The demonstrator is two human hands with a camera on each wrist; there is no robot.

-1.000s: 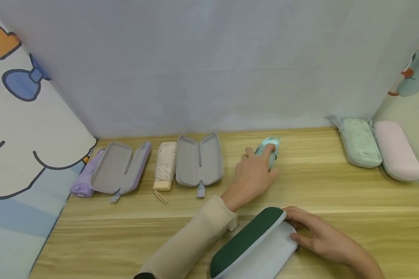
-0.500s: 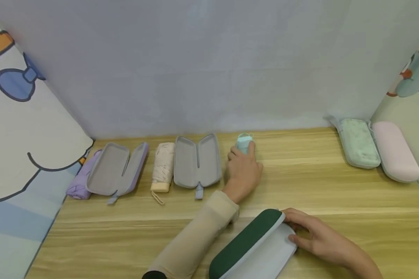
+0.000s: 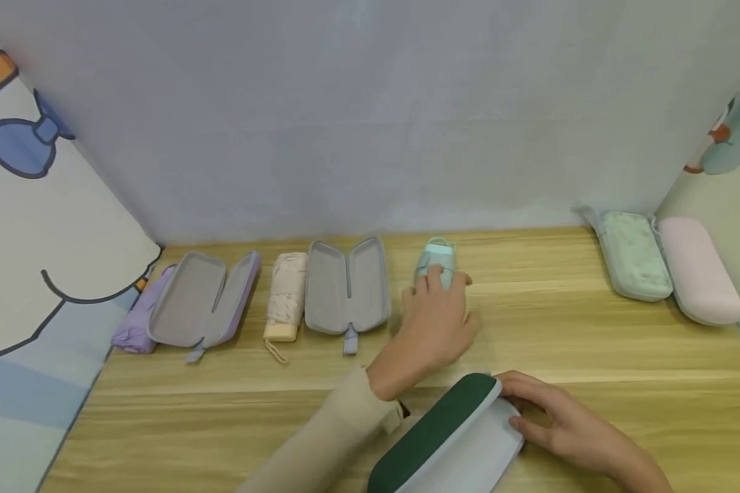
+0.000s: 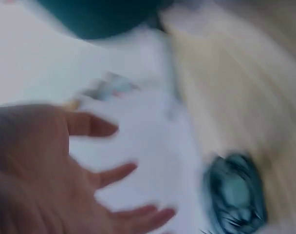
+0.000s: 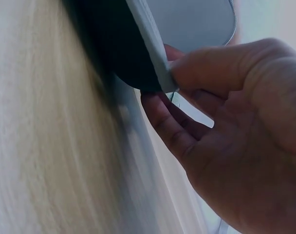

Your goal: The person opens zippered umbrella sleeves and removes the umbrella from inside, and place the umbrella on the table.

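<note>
A teal folded umbrella [image 3: 438, 260] with a light cord lies near the back of the table. In the head view my left hand [image 3: 434, 315] overlaps its near end. The left wrist view, blurred, has the fingers spread with nothing between them and the umbrella [image 4: 235, 192] apart from them. At the front, a dark green case [image 3: 438, 431] with a pale grey inside stands part-way unzipped and gaping. My right hand [image 3: 561, 421] pinches its far end between thumb and fingers. The rim of the case [image 5: 153, 46] shows under the thumb in the right wrist view.
To the left are an open grey case [image 3: 345, 287], a cream folded umbrella [image 3: 286, 294], an open purple case [image 3: 203, 301] and a purple folded umbrella [image 3: 142, 318]. A mint case [image 3: 635, 253] and a pink case [image 3: 699, 267] stand back right. A pale curtain [image 3: 370, 116] borders the table.
The teal umbrella went left, to beside the open grey case, under my left hand. That hand has since let go and drawn back toward the front. The right hand keeps its grip.
</note>
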